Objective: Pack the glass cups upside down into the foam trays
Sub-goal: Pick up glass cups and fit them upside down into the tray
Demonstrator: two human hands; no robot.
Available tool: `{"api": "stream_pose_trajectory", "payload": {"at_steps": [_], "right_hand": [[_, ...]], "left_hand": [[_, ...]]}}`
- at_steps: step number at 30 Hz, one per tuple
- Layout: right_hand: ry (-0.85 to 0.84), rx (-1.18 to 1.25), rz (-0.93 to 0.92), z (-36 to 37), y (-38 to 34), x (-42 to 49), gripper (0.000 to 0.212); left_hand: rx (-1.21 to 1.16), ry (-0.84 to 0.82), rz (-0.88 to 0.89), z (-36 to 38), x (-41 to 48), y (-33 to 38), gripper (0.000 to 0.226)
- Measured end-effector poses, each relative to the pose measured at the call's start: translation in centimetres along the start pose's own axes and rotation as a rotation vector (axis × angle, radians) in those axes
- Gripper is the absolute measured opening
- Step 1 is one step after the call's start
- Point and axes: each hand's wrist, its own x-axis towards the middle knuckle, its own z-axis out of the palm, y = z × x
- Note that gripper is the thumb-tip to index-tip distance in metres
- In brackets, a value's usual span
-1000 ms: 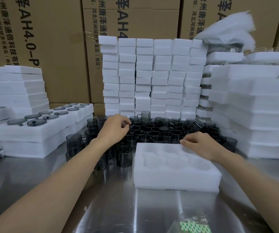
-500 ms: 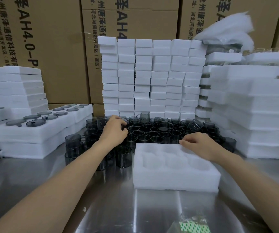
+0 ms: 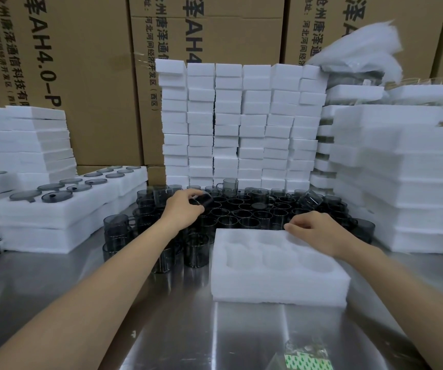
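Observation:
A white foam tray (image 3: 276, 287) with round hollows lies on the steel table in front of me; its hollows hold nothing. Behind it stands a crowd of smoky grey glass cups (image 3: 244, 212), mouths up. My left hand (image 3: 183, 212) grips one tilted grey cup (image 3: 203, 201), lifted just above the others at the left of the crowd. My right hand (image 3: 313, 231) rests with curled fingers on the tray's far right edge, holding it there.
Filled foam trays with upturned cups (image 3: 63, 198) are stacked at the left. A wall of white foam blocks (image 3: 239, 124) stands behind the cups, more foam stacks (image 3: 401, 177) at the right, cardboard boxes (image 3: 81, 62) at the back. A small green-striped packet (image 3: 308, 363) lies near the front edge.
My left hand has closed round one cup and raised it, tilted, out of the crowd. My right hand has stayed on the tray's far edge.

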Motion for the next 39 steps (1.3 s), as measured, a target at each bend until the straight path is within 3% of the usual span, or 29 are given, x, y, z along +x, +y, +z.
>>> {"api": "stream_pose_trajectory", "payload": {"at_steps": [9, 15, 26, 33, 36, 39], "right_hand": [[-0.001, -0.006, 0.005, 0.0, -0.1, -0.1, 0.036], [-0.008, -0.001, 0.012, 0.0, 0.1, 0.0, 0.039], [-0.009, -0.028, 0.003, 0.0, 0.3, 0.2, 0.036], [0.084, -0.002, -0.142, -0.7, -3.2, -1.0, 0.007], [0.125, 0.068, -0.332, -0.1, -5.7, -1.7, 0.049], [0.129, 0.151, -0.397, 0.8, -7.3, -2.3, 0.065]], "left_hand": [[0.313, -0.014, 0.046, 1.4, 0.3, -0.3, 0.039], [0.374, -0.136, 0.03, 1.9, 0.3, -0.5, 0.029], [0.159, 0.067, 0.241, 1.1, -0.9, 0.6, 0.021], [0.02, 0.018, 0.448, 1.2, -4.6, 5.1, 0.026], [-0.002, -0.009, 0.534, 2.6, -6.6, 6.7, 0.035], [-0.127, 0.011, 0.509, 3.5, -7.9, 7.9, 0.043]]}}
